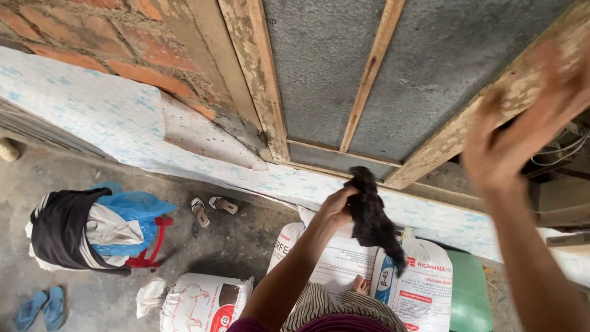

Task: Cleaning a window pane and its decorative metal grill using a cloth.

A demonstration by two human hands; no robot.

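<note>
1. A concrete floor (246,240) meets a brick wall (123,37) and a wood-framed grey panel (319,67).
2. The left hand (335,206) is closed on the top end of a dark cloth (372,221), which hangs limp towards five o'clock, above white sacks (344,258).
3. The right hand (522,129), blurred at three o'clock, is raised by the wooden frame (491,104); its grip cannot be told.
4. At nine o'clock, clothes are piled on a red stool (150,246).
</note>
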